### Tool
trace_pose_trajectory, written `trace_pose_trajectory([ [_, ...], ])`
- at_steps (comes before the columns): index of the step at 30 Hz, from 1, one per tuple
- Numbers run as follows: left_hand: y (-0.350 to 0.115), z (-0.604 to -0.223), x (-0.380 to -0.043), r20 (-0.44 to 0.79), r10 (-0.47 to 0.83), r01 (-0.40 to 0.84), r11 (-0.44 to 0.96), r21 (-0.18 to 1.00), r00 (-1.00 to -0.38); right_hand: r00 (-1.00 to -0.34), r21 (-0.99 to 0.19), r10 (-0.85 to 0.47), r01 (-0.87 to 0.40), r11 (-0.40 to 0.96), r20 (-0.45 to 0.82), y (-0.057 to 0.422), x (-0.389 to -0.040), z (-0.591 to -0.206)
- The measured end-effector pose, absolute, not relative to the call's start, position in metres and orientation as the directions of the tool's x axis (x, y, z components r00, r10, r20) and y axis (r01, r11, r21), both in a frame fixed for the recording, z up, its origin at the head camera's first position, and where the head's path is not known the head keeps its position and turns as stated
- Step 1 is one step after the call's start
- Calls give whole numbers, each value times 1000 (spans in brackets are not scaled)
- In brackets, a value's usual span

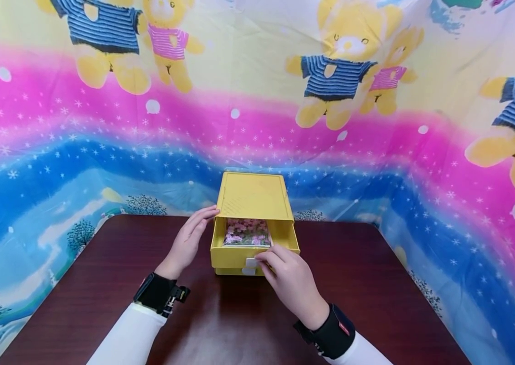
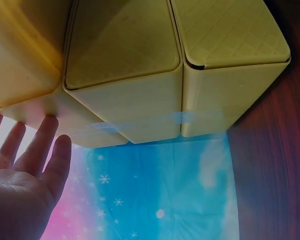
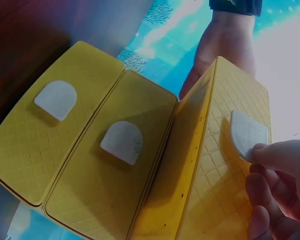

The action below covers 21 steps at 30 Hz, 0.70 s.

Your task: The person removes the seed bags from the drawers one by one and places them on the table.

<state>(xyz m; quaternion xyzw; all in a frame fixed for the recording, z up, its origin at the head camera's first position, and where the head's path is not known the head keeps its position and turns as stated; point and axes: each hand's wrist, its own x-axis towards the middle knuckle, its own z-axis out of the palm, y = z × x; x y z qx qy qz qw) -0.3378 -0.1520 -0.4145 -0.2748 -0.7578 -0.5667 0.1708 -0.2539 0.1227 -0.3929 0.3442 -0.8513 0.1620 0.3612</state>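
A small yellow drawer cabinet [image 1: 254, 195] with three stacked drawers stands on the table. Its top drawer [image 1: 229, 259] is pulled out, and a flat piece with a pink flower print [image 1: 248, 232] lies inside. My right hand [image 1: 291, 281] pinches the white tab handle [image 3: 247, 136] of that drawer between thumb and fingers. The two lower drawers [image 3: 110, 187] are closed, each with a white tab. At the cabinet's left side, my left hand [image 1: 187, 244] has its fingers extended, fingertips right at the upper side wall [image 2: 85, 120].
The dark reddish-brown table [image 1: 362, 304] extends around the cabinet. Behind it and along the sides hangs a cloth backdrop [image 1: 239, 132] with printed bears and snowflakes. A black strap [image 1: 337, 332] with a small camera is worn on each wrist, over white sleeves.
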Motion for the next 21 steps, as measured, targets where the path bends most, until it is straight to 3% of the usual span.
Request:
trace_pose_trajectory([
  [21,-150,-416,-336,587,200,619,193,761,-784,-399,61,-522,-749,660,753,128,-228,-392],
])
